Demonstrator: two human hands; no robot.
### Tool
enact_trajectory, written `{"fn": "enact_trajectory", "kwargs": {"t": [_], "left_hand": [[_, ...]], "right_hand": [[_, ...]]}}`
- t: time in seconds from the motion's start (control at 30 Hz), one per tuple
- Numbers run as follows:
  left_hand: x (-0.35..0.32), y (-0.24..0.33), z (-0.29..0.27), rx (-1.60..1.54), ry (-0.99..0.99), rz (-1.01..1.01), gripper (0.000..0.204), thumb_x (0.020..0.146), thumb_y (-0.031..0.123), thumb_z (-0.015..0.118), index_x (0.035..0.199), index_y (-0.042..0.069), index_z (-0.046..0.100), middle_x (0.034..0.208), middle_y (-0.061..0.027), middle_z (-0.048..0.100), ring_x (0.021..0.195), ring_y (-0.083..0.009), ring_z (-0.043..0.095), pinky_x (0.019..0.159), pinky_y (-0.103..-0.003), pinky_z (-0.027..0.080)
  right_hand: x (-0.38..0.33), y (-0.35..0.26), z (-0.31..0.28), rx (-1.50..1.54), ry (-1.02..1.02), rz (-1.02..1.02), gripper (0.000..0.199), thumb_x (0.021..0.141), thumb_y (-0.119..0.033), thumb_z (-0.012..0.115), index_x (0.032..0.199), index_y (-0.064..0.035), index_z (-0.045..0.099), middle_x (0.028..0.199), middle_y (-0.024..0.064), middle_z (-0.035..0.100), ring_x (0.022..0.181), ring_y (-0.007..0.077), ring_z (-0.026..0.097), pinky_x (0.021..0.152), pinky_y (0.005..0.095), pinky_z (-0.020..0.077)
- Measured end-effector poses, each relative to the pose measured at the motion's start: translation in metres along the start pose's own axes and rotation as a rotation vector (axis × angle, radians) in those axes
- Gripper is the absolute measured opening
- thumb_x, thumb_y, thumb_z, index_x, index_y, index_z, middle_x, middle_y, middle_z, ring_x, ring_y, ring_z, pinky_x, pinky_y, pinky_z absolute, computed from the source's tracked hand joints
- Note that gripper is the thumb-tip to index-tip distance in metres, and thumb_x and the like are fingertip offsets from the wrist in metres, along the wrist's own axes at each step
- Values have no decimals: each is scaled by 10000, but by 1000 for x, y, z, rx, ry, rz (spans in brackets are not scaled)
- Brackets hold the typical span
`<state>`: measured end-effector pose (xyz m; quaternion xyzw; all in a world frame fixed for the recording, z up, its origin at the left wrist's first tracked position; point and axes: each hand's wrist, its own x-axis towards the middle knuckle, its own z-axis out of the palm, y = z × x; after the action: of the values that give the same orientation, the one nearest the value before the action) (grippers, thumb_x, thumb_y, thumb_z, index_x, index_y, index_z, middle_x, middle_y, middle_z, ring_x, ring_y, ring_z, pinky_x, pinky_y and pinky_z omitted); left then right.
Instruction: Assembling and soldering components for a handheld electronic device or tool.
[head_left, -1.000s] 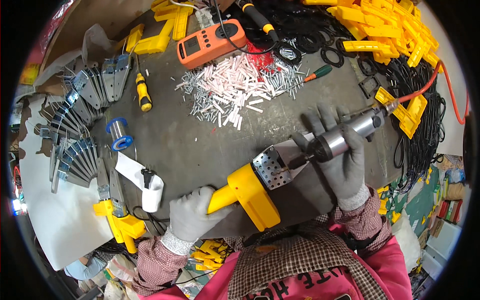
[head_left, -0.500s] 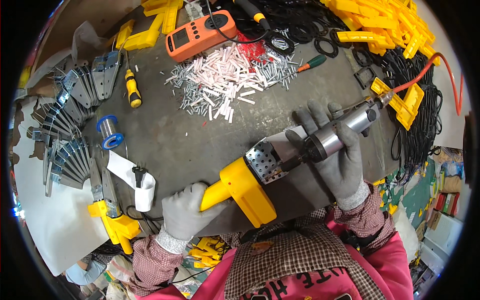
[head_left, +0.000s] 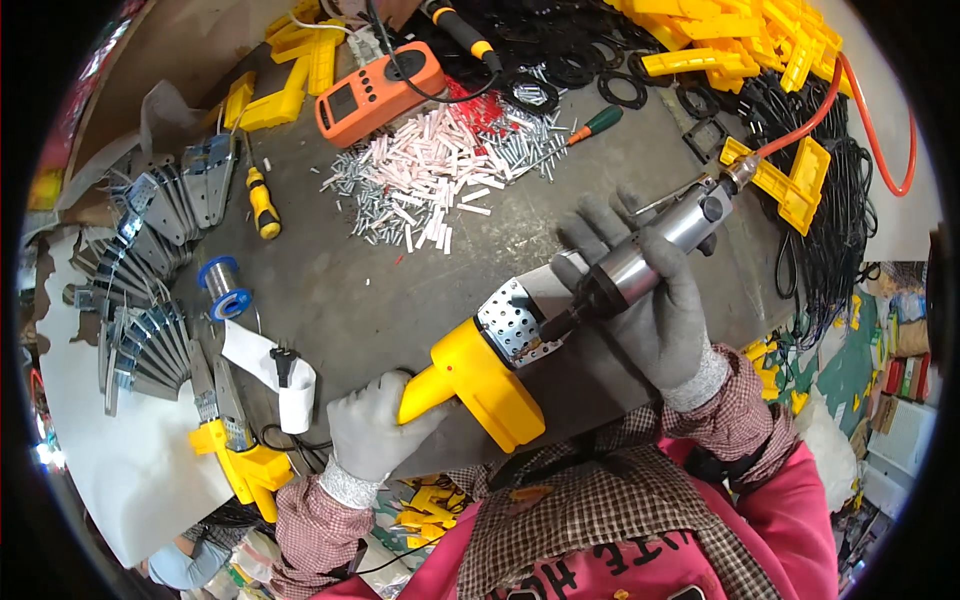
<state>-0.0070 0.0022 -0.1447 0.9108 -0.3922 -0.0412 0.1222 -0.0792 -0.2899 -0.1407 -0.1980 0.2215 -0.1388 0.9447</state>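
Observation:
My gloved left hand is closed round the handle of a yellow plastic housing. A perforated metal guard and a flat grey metal blade or plate extend from the far end of that housing. In my gloved right hand lies a silver pneumatic screwdriver, its black nose against or just over the perforated guard. Thumb and fingers wrap the tool's body. A red air hose runs from the tool's back end. Where the tip meets the metal is hard to make out.
White sleeves and screws lie heaped mid-table beside an orange multimeter. At left are a yellow screwdriver, a solder spool and fanned metal assemblies. A green-handled screwdriver, yellow shells and black cables lie right.
The view has shifted slightly, so the table items sit a little differently. Both hands keep their grips, and the tool's nose stays at the perforated guard.

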Motion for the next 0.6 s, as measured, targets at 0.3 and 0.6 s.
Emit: {"fn": "enact_trajectory", "kwargs": {"t": [0.3, 0.6], "left_hand": [[13, 67, -31, 173, 339, 601, 442, 774, 180, 645, 1214, 173, 596, 1173, -25, 612, 1142, -213, 585, 884, -376, 511], [-16, 74, 23, -2237, -36, -584, 434, 1015, 284, 560, 1345, 13, 485, 1319, -98, 566, 1279, -207, 527, 1063, -311, 460]], "right_hand": [[24, -165, 31, -1942, -56, -1150, 410, 956, -122, 607, 1356, -68, 540, 1244, 70, 597, 1088, 160, 578, 943, 285, 450], [79, 202, 183, -2029, -1801, -1141, 272, 775, -164, 669, 1037, -126, 730, 1057, 141, 681, 1072, 311, 639, 922, 417, 496]]}}
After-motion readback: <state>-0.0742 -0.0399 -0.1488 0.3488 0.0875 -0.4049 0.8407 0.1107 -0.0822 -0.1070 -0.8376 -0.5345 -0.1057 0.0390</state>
